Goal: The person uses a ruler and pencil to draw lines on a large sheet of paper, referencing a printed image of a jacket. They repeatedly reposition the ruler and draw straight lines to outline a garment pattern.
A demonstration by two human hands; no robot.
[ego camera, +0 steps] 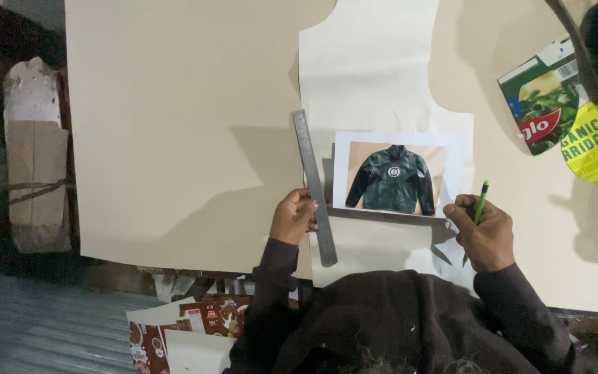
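left hand [292, 217] on ruler [314, 185], right hand [482, 232] gripping pencil [477, 215]

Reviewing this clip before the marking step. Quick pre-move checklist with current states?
1. Left hand on the steel ruler: ok, fingers grip its lower part.
2. Right hand holds the green pencil: ok, held in a writing grip, tip pointing down.
3. Ruler lying flat along the left edge of the white pattern piece: cannot tell, it runs slightly tilted and its lower end seems lifted.
4. Jacket photo in sight for reference: ok, it lies on the pattern piece between the hands.
5. Tan sheet under the pattern: ok, spread flat.
6. Pencil tip on paper: cannot tell, hidden by the hand.
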